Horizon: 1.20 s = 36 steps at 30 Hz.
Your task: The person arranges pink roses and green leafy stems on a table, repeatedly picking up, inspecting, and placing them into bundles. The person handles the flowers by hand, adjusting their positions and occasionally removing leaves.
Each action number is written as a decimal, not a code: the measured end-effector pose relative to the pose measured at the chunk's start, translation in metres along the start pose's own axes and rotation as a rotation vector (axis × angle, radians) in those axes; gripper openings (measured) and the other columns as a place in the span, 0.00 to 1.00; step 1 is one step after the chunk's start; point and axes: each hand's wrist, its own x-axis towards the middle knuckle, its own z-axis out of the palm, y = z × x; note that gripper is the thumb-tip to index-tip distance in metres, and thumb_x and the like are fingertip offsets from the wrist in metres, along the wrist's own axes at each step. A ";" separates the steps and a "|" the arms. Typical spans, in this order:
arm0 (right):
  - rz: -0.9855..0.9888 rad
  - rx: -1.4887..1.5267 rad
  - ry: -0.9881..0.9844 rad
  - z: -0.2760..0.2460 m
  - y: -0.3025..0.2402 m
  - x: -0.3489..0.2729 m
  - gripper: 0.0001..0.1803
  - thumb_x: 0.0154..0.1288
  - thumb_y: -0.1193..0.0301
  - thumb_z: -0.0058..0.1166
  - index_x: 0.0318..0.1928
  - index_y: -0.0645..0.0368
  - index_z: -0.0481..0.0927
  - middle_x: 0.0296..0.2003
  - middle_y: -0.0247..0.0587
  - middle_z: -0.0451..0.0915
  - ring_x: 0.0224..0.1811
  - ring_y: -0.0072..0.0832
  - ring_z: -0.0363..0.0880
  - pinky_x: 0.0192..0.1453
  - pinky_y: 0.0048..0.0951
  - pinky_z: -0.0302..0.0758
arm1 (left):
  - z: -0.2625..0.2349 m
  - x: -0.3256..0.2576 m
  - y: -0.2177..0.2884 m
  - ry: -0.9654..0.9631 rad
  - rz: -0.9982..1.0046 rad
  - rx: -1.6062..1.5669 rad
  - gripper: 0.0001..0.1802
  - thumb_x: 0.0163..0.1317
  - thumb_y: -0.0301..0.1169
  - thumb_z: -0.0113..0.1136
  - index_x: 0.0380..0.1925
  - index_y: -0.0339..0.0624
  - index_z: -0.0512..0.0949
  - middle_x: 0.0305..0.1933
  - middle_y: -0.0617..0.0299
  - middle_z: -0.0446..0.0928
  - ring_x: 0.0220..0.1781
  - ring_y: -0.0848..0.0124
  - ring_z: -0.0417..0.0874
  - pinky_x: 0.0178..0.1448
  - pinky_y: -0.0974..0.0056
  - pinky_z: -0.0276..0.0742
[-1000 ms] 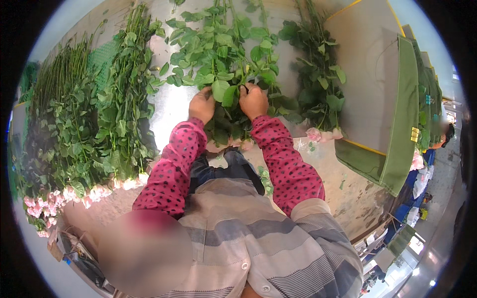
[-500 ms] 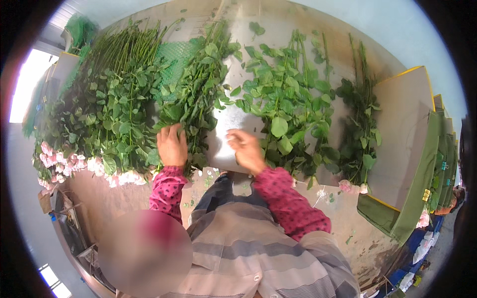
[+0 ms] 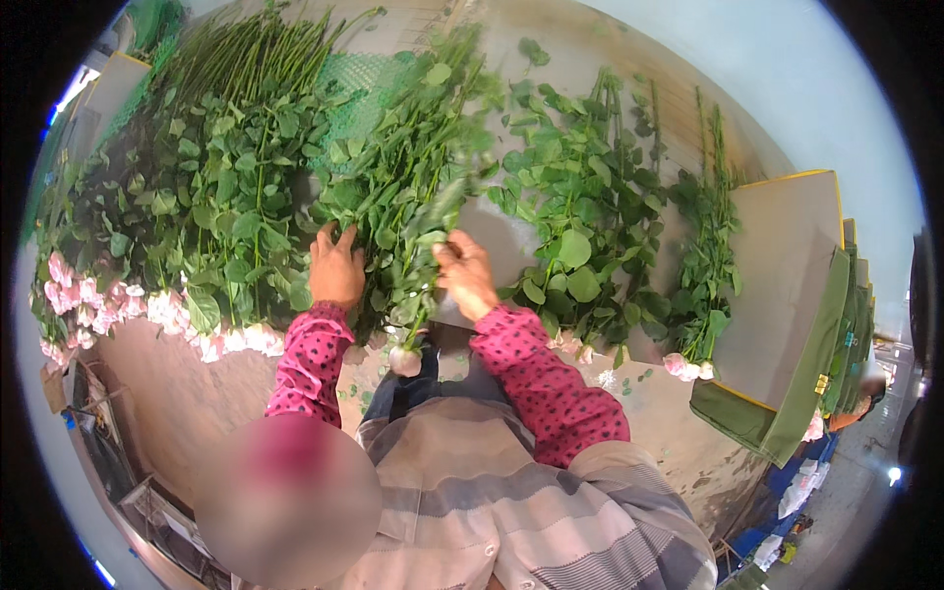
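Both of my hands were down among cut roses on a grey work table (image 3: pixel 177 393). My right hand (image 3: pixel 465 275) had its fingers closed round the leafy stems of a loose bunch of roses (image 3: pixel 413 206), which was blurred with motion; one pale pink bud (image 3: pixel 404 360) of that bunch hung off the table's near edge, just in front of my striped apron (image 3: pixel 472 492). My left hand (image 3: pixel 336 270) lay flat on the foliage beside the bunch, fingers spread and open, pressing on leaves rather than grasping anything. My spotted magenta sleeves (image 3: pixel 536 379) reached in from below. To the left of the bunch lay a dense row of roses (image 3: pixel 187 206), stems pointing away from me, and its pale pink heads (image 3: pixel 118 315) lined up along the near edge of the table. A green mesh sheet (image 3: pixel 369 93) showed between the stems farther back. To the right sat a smaller pile of leafy stems (image 3: pixel 580 216), and beyond it a thin bunch (image 3: pixel 708 256) with pink buds (image 3: pixel 683 366) at its near end. Grey boards with yellow edging (image 3: pixel 787 275) and green folders (image 3: pixel 836 334) stood at the table's far right.
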 end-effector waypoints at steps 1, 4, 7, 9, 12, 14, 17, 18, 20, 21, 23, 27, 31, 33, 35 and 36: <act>0.018 0.045 0.022 -0.009 -0.007 -0.005 0.04 0.68 0.71 0.54 0.40 0.53 0.74 0.26 0.24 0.66 0.22 0.14 0.63 0.22 0.20 0.68 | -0.001 0.001 0.001 -0.010 -0.012 -0.011 0.23 0.56 0.30 0.61 0.54 0.47 0.76 0.61 0.50 0.67 0.58 0.49 0.69 0.61 0.51 0.68; 0.037 -0.035 0.162 -0.043 -0.004 0.015 0.14 0.67 0.71 0.53 0.50 0.65 0.74 0.31 0.33 0.76 0.22 0.19 0.69 0.20 0.23 0.69 | -0.015 0.000 0.022 0.056 0.011 0.088 0.20 0.56 0.30 0.61 0.51 0.48 0.78 0.59 0.52 0.68 0.58 0.52 0.70 0.58 0.51 0.69; 0.024 -0.094 0.259 -0.072 0.020 0.047 0.18 0.65 0.72 0.55 0.52 0.68 0.76 0.34 0.40 0.80 0.26 0.23 0.75 0.22 0.24 0.72 | -0.034 -0.007 0.058 0.218 0.132 0.031 0.14 0.56 0.28 0.60 0.44 0.46 0.80 0.53 0.55 0.73 0.55 0.54 0.72 0.54 0.54 0.71; -0.029 -0.140 0.304 -0.075 0.039 0.063 0.16 0.64 0.72 0.55 0.49 0.69 0.78 0.34 0.42 0.81 0.28 0.25 0.78 0.23 0.25 0.73 | -0.027 -0.018 0.073 0.223 0.248 -0.180 0.09 0.57 0.28 0.59 0.38 0.43 0.81 0.40 0.53 0.78 0.42 0.54 0.79 0.45 0.56 0.77; -0.018 -0.221 0.297 -0.069 0.032 0.054 0.14 0.62 0.69 0.57 0.42 0.69 0.81 0.32 0.46 0.83 0.29 0.32 0.81 0.31 0.32 0.76 | -0.007 -0.031 0.094 0.001 0.162 -0.121 0.14 0.60 0.35 0.58 0.45 0.43 0.77 0.43 0.52 0.78 0.45 0.52 0.80 0.44 0.53 0.78; -0.206 -0.338 0.376 -0.081 0.052 0.069 0.14 0.62 0.68 0.57 0.40 0.68 0.82 0.29 0.49 0.84 0.28 0.37 0.83 0.36 0.35 0.76 | 0.023 -0.026 0.091 -0.051 0.118 0.098 0.22 0.59 0.38 0.60 0.52 0.42 0.72 0.45 0.54 0.78 0.45 0.54 0.81 0.44 0.54 0.80; -0.042 -0.270 0.350 -0.064 0.018 0.048 0.14 0.61 0.66 0.56 0.36 0.68 0.81 0.28 0.52 0.83 0.32 0.44 0.83 0.40 0.40 0.76 | 0.037 -0.019 0.080 -0.202 0.043 0.242 0.22 0.58 0.36 0.59 0.52 0.42 0.71 0.44 0.55 0.79 0.47 0.57 0.81 0.42 0.55 0.81; -0.157 -0.434 0.391 -0.061 0.013 0.049 0.14 0.62 0.67 0.56 0.39 0.67 0.80 0.27 0.52 0.82 0.34 0.50 0.82 0.42 0.44 0.76 | 0.035 -0.016 0.078 -0.245 0.059 0.261 0.21 0.58 0.35 0.59 0.51 0.43 0.71 0.43 0.56 0.79 0.47 0.57 0.81 0.42 0.55 0.81; -0.116 -0.602 0.430 -0.068 0.005 0.043 0.16 0.62 0.66 0.55 0.44 0.66 0.77 0.32 0.54 0.82 0.38 0.52 0.81 0.45 0.43 0.75 | 0.033 -0.014 0.082 -0.245 0.034 0.223 0.16 0.57 0.30 0.56 0.47 0.45 0.74 0.41 0.57 0.79 0.47 0.57 0.80 0.42 0.55 0.80; -0.093 -0.685 0.435 -0.060 -0.009 0.031 0.17 0.63 0.66 0.55 0.47 0.65 0.76 0.35 0.54 0.81 0.41 0.52 0.80 0.46 0.43 0.75 | 0.027 -0.013 0.076 -0.141 0.066 0.165 0.15 0.57 0.30 0.56 0.46 0.46 0.75 0.40 0.56 0.79 0.46 0.57 0.80 0.42 0.55 0.80; -0.551 -0.789 0.669 -0.054 -0.005 0.018 0.18 0.64 0.69 0.53 0.52 0.62 0.72 0.49 0.56 0.76 0.51 0.50 0.75 0.53 0.42 0.72 | 0.020 -0.011 0.066 0.057 0.146 0.037 0.13 0.57 0.29 0.55 0.44 0.46 0.76 0.40 0.56 0.79 0.44 0.56 0.80 0.41 0.55 0.79; -0.492 -0.536 0.204 -0.010 -0.013 -0.001 0.14 0.64 0.72 0.54 0.48 0.64 0.75 0.40 0.51 0.80 0.41 0.45 0.80 0.49 0.38 0.76 | 0.000 -0.001 0.042 0.113 0.101 0.050 0.14 0.57 0.28 0.57 0.45 0.47 0.78 0.46 0.57 0.76 0.51 0.55 0.74 0.52 0.53 0.72; -0.256 -0.500 0.139 0.020 0.050 0.054 0.16 0.66 0.70 0.52 0.49 0.69 0.74 0.37 0.46 0.81 0.34 0.29 0.80 0.41 0.28 0.76 | 0.000 0.008 0.029 0.029 0.127 -0.055 0.18 0.54 0.30 0.62 0.48 0.48 0.78 0.48 0.56 0.75 0.52 0.54 0.73 0.54 0.53 0.71; -0.053 -0.251 0.021 0.016 0.079 0.089 0.17 0.67 0.71 0.53 0.52 0.69 0.71 0.33 0.38 0.78 0.32 0.24 0.79 0.35 0.25 0.76 | -0.001 0.013 0.035 0.009 0.164 -0.136 0.21 0.53 0.30 0.64 0.50 0.46 0.77 0.51 0.54 0.75 0.51 0.52 0.73 0.55 0.54 0.71; 0.137 -0.120 -0.084 0.039 0.033 0.065 0.17 0.67 0.72 0.53 0.52 0.68 0.70 0.31 0.36 0.76 0.30 0.23 0.78 0.33 0.24 0.76 | -0.006 0.008 0.023 -0.010 0.111 -0.097 0.22 0.51 0.31 0.65 0.49 0.46 0.77 0.50 0.54 0.75 0.52 0.52 0.73 0.56 0.54 0.70; 0.171 -0.035 -0.074 0.043 0.015 0.054 0.16 0.67 0.71 0.55 0.51 0.68 0.71 0.32 0.36 0.76 0.28 0.24 0.78 0.32 0.26 0.77 | -0.009 0.007 0.023 -0.009 0.102 -0.074 0.22 0.51 0.31 0.65 0.49 0.46 0.76 0.50 0.55 0.75 0.52 0.53 0.73 0.56 0.54 0.70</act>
